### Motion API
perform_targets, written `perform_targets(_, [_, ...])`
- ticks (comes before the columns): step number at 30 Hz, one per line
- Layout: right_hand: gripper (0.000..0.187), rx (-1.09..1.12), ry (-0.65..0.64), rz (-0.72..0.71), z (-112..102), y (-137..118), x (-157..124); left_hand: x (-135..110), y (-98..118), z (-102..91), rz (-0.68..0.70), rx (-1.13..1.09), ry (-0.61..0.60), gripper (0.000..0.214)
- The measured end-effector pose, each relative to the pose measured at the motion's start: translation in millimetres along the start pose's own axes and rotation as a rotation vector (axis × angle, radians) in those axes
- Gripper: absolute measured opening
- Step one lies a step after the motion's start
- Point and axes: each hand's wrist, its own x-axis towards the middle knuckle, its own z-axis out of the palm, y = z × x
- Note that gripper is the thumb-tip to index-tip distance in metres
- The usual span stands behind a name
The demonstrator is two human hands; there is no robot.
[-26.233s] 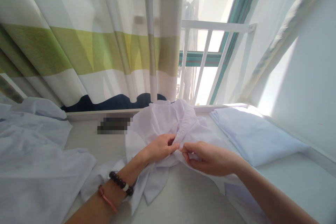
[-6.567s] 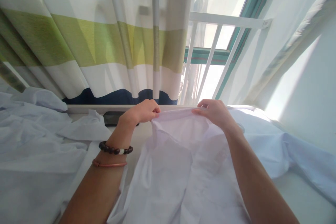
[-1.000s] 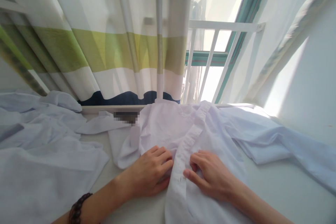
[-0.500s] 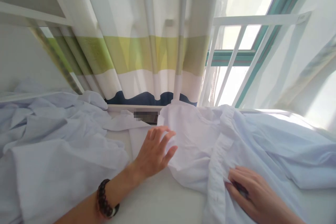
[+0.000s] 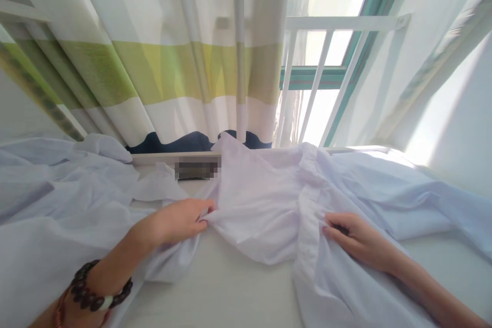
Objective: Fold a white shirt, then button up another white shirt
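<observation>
A white garment [image 5: 261, 210] with a gathered, button-dotted-looking band [image 5: 308, 215] lies spread on a white surface. My left hand [image 5: 182, 220] pinches the garment's left edge between thumb and fingers, and the cloth pulls into creases from there. Just right of the band, my right hand [image 5: 351, 236] is closed on the cloth, fingers curled with a small gap inside. To the right the garment runs on in long, bluish-white folds [image 5: 407, 205]. Under and beside my left wrist lies more loose white cloth [image 5: 172, 261].
A heap of white cloth [image 5: 57, 230] covers the left side. Behind stand white rails [image 5: 346, 23] and a striped curtain [image 5: 172, 72], with a green-framed window [image 5: 315, 79] to the right. A dark, blurred-out object [image 5: 197, 169] lies at the surface's back edge.
My left hand has gone from open above the cloth to pinching the garment's left edge, drawing it left. My right hand stays on the cloth by the band. The view has shifted slightly right.
</observation>
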Motion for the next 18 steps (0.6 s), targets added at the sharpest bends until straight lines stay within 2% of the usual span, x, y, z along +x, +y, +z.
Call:
perform_targets(1, [0.039,0.083,-0.013,0.026,-7.1,4.4,-1.2,-4.4,-4.8,-8.0,-0.008,-0.076,-0.113,0.022])
perform_targets(3, [0.042,0.220,-0.011,0.091,-17.1,11.6,-3.7,-11.5,-13.8,-20.8,-0.031,-0.158,-0.132,0.034])
perform_targets(5, [0.043,0.266,0.011,0.127,-20.6,14.8,-4.8,-15.5,-23.4,-29.2,-0.084,-0.159,0.023,0.052])
perform_targets(7, [0.040,0.214,0.037,0.109,-18.9,14.3,-4.1,-17.1,-35.7,-33.1,-0.162,-0.134,0.172,0.062])
perform_targets(8, [0.039,0.171,0.045,0.090,-17.1,13.1,-3.4,-17.5,-42.9,-33.3,-0.199,-0.126,0.192,0.063])
perform_targets(12, [0.034,0.057,0.048,0.057,-10.9,8.0,-1.1,-17.0,-68.0,-25.1,-0.243,-0.151,0.018,0.058])
perform_targets(14, [0.033,0.035,0.053,0.061,-9.8,6.3,-1.1,-15.1,-72.5,-20.4,-0.210,-0.158,-0.027,0.045])
perform_targets(16, [0.032,0.007,0.062,0.057,-9.1,5.1,-1.4,-12.9,-71.7,-20.0,-0.173,-0.152,0.047,0.030])
perform_targets(18, [0.030,-0.013,0.067,0.052,-8.4,4.3,-1.5,-11.8,-68.6,-24.1,-0.167,-0.135,0.189,0.024])
